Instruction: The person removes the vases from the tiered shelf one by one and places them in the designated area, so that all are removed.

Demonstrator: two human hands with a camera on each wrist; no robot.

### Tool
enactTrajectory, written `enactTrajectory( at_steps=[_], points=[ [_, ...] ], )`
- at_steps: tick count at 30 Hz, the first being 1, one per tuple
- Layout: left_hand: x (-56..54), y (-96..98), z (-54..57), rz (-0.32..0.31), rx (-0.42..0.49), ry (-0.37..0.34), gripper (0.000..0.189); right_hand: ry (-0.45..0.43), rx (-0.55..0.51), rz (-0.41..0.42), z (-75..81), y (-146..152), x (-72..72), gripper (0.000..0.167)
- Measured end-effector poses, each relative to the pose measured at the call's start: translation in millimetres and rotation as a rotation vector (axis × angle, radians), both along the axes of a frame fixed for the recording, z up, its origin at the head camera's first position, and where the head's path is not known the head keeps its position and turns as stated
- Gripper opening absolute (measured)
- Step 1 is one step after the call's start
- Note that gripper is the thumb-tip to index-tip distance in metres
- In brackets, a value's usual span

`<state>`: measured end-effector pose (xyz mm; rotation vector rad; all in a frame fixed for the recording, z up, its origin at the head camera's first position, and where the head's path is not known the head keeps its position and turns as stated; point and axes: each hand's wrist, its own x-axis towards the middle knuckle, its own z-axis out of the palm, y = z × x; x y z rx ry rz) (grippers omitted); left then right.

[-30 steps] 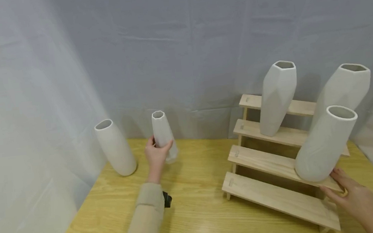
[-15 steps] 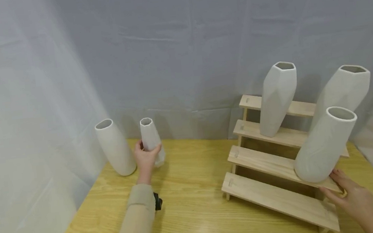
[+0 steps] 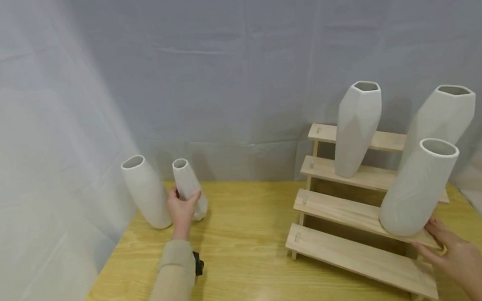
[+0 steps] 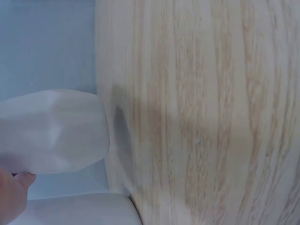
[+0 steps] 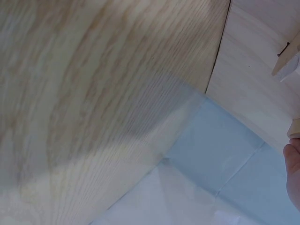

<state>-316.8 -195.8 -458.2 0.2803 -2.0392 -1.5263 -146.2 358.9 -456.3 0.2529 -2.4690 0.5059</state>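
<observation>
My left hand (image 3: 182, 209) grips a small white faceted vase (image 3: 188, 183) around its body, thumb on the right side. In the left wrist view this vase (image 4: 56, 131) stands close over the tabletop. Just left of it is a taller smooth white vase (image 3: 147, 192), upright on the table. My right hand (image 3: 456, 250) pinches the right end of a step on the wooden tiered stand (image 3: 358, 256), beside the base of a round-mouthed white vase (image 3: 419, 188). Only a bit of that hand's fingers (image 5: 293, 161) shows in the right wrist view.
Two tall faceted vases, one in the middle (image 3: 358, 128) and one at the right (image 3: 444, 112), stand on the upper steps. A grey sheet (image 3: 233, 73) hangs behind the yellowish wooden table (image 3: 244, 268), and a white sheet (image 3: 42, 191) hangs at the left.
My left hand has carried the small faceted vase leftward and slightly nearer, closer to the smooth vase. The right hand keeps its hold on the stand.
</observation>
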Motion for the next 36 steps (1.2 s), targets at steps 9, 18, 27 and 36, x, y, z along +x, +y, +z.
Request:
enactTrajectory(
  at_steps=[9, 18, 27, 36],
  points=[
    [2.5, -2.0, -2.1, 0.010, 0.012, -0.011, 0.061, 0.024, -0.004, 0.004, -1.2, -0.5, -0.3, 0.058],
    [0.8, -6.0, -4.1, 0.036, -0.017, -0.029, 0.061, 0.016, 0.000, 0.001, 0.3, -0.8, 0.0, 0.058],
    [0.0, -10.2, -5.0, 0.051, -0.001, -0.037, 0.061, -0.002, -0.010, -0.011, 0.8, -1.7, 0.8, 0.058],
    [-1.4, -11.7, -8.0, 0.069, -0.007, -0.053, 0.059, 0.017, -0.003, 0.001, 1.3, -1.8, 1.2, 0.058]
  ],
)
